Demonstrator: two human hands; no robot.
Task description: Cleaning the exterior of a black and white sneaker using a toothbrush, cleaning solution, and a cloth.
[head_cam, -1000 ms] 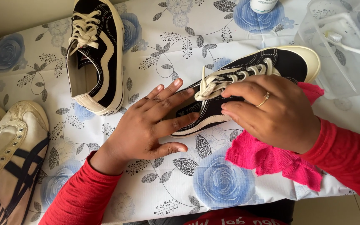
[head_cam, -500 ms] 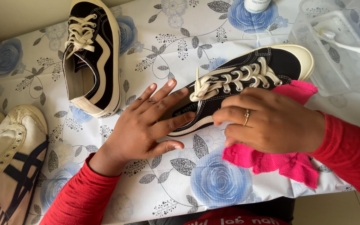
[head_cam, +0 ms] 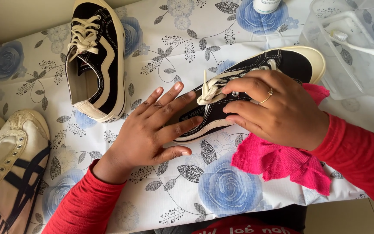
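Your right hand [head_cam: 278,110] has slid up the black sneaker [head_cam: 256,86] lying sideways on the table [head_cam: 187,47]; fingers curled, pinching the cream laces [head_cam: 211,89]. Left hand [head_cam: 152,128] flat, fingers spread on the heel. Hands hide midsection; pink cloth [head_cam: 282,162] partly covered.

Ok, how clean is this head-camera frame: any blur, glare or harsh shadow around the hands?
Head view: sharp on both the left hand and right hand; soft, even light, faint shadows under the black canvas sneaker with cream laces; no glare on the floral tablecloth.
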